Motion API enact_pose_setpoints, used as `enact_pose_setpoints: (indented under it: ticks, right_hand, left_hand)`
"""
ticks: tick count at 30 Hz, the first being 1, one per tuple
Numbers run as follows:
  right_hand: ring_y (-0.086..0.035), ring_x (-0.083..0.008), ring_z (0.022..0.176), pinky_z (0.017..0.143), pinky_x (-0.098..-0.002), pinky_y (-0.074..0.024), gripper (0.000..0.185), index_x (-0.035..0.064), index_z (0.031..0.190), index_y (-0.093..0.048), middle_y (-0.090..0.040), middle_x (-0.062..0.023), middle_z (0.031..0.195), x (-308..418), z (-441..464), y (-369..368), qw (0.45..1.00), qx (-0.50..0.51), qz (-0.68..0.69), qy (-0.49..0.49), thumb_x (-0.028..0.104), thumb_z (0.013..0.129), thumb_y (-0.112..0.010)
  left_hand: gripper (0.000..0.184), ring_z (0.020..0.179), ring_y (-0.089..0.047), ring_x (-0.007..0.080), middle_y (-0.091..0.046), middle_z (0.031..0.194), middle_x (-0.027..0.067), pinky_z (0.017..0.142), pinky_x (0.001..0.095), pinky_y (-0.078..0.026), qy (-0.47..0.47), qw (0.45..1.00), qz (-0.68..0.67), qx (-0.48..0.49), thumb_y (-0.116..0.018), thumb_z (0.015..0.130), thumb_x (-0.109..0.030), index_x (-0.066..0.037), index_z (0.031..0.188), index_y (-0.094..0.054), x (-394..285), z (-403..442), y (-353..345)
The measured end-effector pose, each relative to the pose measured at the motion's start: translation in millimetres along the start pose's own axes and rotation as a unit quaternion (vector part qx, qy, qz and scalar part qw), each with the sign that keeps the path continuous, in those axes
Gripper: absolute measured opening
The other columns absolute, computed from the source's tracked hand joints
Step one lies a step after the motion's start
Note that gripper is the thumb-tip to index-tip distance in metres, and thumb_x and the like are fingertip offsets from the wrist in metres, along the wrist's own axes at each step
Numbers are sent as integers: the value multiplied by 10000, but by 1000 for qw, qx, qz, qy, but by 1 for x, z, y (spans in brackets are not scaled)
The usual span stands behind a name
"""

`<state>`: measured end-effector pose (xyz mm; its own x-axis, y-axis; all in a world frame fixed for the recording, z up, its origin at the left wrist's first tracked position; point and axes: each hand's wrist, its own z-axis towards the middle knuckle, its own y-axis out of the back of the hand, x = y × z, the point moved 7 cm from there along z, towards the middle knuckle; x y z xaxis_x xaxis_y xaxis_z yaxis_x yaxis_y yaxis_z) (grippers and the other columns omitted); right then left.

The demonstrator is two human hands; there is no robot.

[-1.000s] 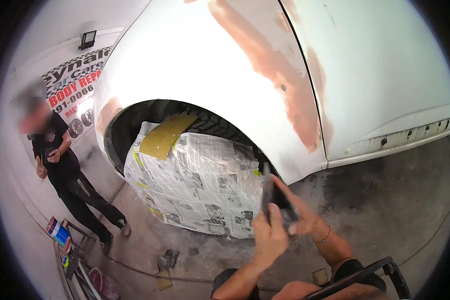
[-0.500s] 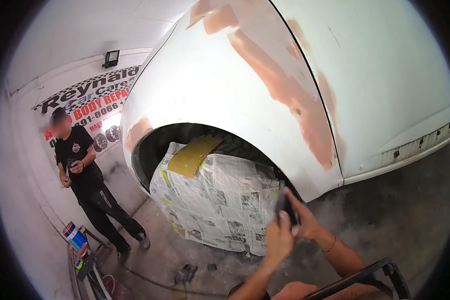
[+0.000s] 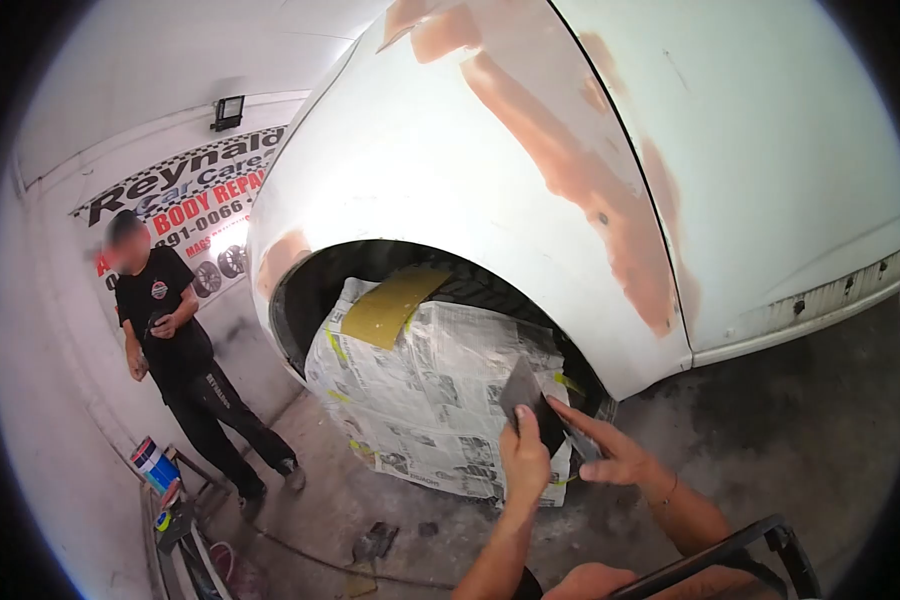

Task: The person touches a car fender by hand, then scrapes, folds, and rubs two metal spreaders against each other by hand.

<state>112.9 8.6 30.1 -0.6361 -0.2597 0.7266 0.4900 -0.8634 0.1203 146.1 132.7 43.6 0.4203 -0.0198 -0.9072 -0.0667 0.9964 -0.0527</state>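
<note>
In front of the newspaper-covered wheel (image 3: 440, 400), my left hand (image 3: 526, 462) is closed on a dark grey sheet of sandpaper (image 3: 522, 388), thumb on its face. Just to the right, my right hand (image 3: 620, 458) pinches a flat grey piece (image 3: 582, 442) between thumb and fingers. Whether that piece joins the left sheet I cannot tell. A yellow sheet (image 3: 390, 308) lies over the top of the newspaper. Above is the white fender (image 3: 400, 180), with pinkish-brown filler patches (image 3: 560, 165) running down it.
A person in black (image 3: 165, 300) stands at the left by the wall banner (image 3: 185, 190), holding something dark. Near them are a blue can (image 3: 153, 466) and a bench (image 3: 185, 545). Dark scraps (image 3: 375, 541) and a hose (image 3: 310, 562) lie on the floor.
My hands have moved apart, the left going slightly left, and the sandpaper shows its face more. The person at the left has lowered one hand. The view has shifted slightly.
</note>
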Motion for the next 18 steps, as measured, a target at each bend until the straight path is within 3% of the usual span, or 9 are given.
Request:
enact_pose_setpoints:
  ticks: [3,4,7,8,9,11,12,14,18]
  right_hand:
    - [-234,-200,1383,1134,-345,-145,761,10,1477,-205,-281,-116,1509,5,-1,7,992,27,95,-82,234,879,-619]
    - [-366,-200,1300,1088,-340,-276,633,35,1462,-276,-394,-90,1440,8,-1,9,994,5,36,-100,158,909,-559]
    - [-514,-174,1133,976,-314,-417,559,44,1424,-350,-502,-84,1322,-4,-13,25,976,-37,28,-215,99,906,-551]
    - [-577,-123,986,851,-276,-492,454,24,1321,-472,-573,-80,1194,5,-12,36,985,-57,-45,-157,41,880,-578]
    - [-577,-123,986,851,-276,-492,454,24,1321,-472,-573,-80,1194,4,-16,40,985,-53,-44,-159,41,880,-578]
    - [-604,-111,900,783,-271,-506,380,-1,1206,-567,-634,-69,1055,15,-28,76,964,-247,-63,-74,19,832,-633]
    - [-604,-111,900,783,-271,-506,380,-1,1206,-567,-634,-69,1055,18,-29,80,965,-244,-62,-74,19,832,-633]
    - [-619,-107,816,679,-258,-505,307,-11,1090,-633,-665,-74,910,30,-45,103,885,-372,-222,-170,33,790,-680]
    - [-627,-127,718,610,-254,-486,283,-12,1047,-656,-656,-103,799,67,-39,79,858,-366,-350,-90,50,773,-693]
  left_hand:
    - [541,1104,-537,308,-535,1231,195,949,361,-417,18,988,-155,22,-399,1002,-374,75,1302,-422,26,18,8]
    - [541,1104,-537,308,-535,1231,195,949,361,-417,26,987,-156,23,-399,1002,-374,75,1302,-422,24,22,13]
    - [548,1137,-525,308,-498,1278,200,991,438,-405,62,937,-338,64,-420,995,-355,47,1360,-343,15,30,22]
    - [526,1133,-527,322,-487,1296,201,987,465,-408,37,934,-352,42,-404,1000,-337,44,1359,-347,10,33,29]
    - [504,1130,-529,337,-476,1314,202,983,492,-410,9,931,-364,21,-389,1005,-319,40,1357,-350,4,35,38]
    - [526,1208,-478,332,-449,1335,182,1026,497,-378,5,926,-377,14,-457,992,-279,16,1398,-300,3,36,47]
    - [505,1179,-495,318,-462,1316,171,1013,482,-393,15,935,-354,-10,-478,985,-260,8,1384,-323,1,35,50]
    - [485,1151,-512,303,-476,1297,160,1000,466,-408,27,943,-330,-34,-498,978,-241,-1,1370,-346,0,35,51]
    - [428,1093,-537,257,-533,1212,134,934,409,-453,54,941,-330,-42,-546,949,-228,-23,1305,-426,9,40,46]
